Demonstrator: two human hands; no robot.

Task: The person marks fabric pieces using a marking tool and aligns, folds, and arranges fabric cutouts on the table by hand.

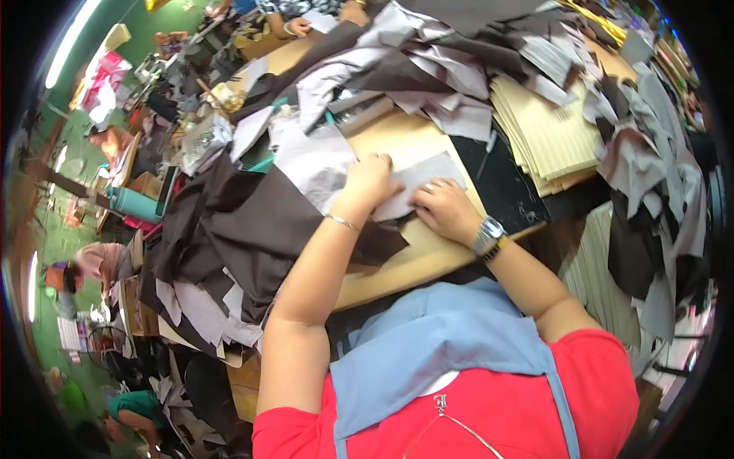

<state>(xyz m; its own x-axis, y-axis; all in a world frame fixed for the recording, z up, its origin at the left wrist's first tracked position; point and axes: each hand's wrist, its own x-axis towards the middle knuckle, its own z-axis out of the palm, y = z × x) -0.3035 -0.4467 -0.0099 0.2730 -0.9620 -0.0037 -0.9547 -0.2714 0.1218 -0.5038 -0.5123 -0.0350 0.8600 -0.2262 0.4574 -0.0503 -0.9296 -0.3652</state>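
Observation:
A small grey fabric piece (430, 170) lies on the pale board (405, 133) in front of me. My left hand (370, 183) is closed at its left side, the thumb against the cloth's edge. Curled fingers of my right hand (449, 209) grip the near right part of the same piece. Under and beyond my left wrist is a larger whitish cloth (312, 162). Dark brown fabric (243, 222) spreads left of my left forearm. What lies beneath my fingers is hidden.
Heaped brown and light grey cloth (428, 65) covers the far side. A stack of cream striped sheets (552, 134) stands right, beside a black surface (501, 183) with thread scraps. Another person's hand (300, 27) shows at the far end. A teal container (136, 203) stands left.

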